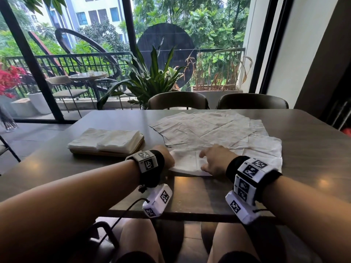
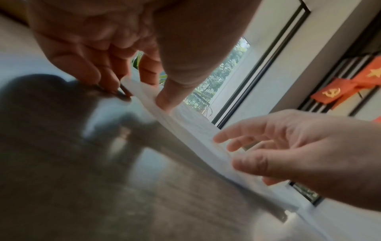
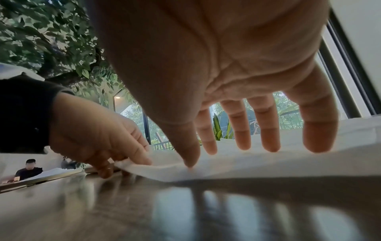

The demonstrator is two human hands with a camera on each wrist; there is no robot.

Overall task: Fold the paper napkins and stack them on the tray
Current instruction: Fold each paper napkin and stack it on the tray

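Note:
A white napkin (image 1: pixel 187 162) lies partly folded near the table's front edge, between my hands. My left hand (image 1: pixel 168 158) pinches its left end between thumb (image 2: pixel 164 101) and forefinger, the other fingers curled down onto the table. Over its right part my right hand (image 1: pixel 212 161) is spread with straight fingers (image 3: pixel 270 140), and its thumb tip (image 3: pixel 189 161) presses on the paper. Several unfolded napkins (image 1: pixel 212 128) overlap across the table behind them. To the left, the wooden tray (image 1: pixel 106 153) carries two side-by-side stacks of folded napkins (image 1: pixel 117 139).
The dark table (image 1: pixel 303 168) has bare surface on the right and in front of the tray. Two dark chairs (image 1: pixel 178 100) (image 1: pixel 252 101) stand at its far side before the window. A seated person (image 3: pixel 28 169) shows far off in the right wrist view.

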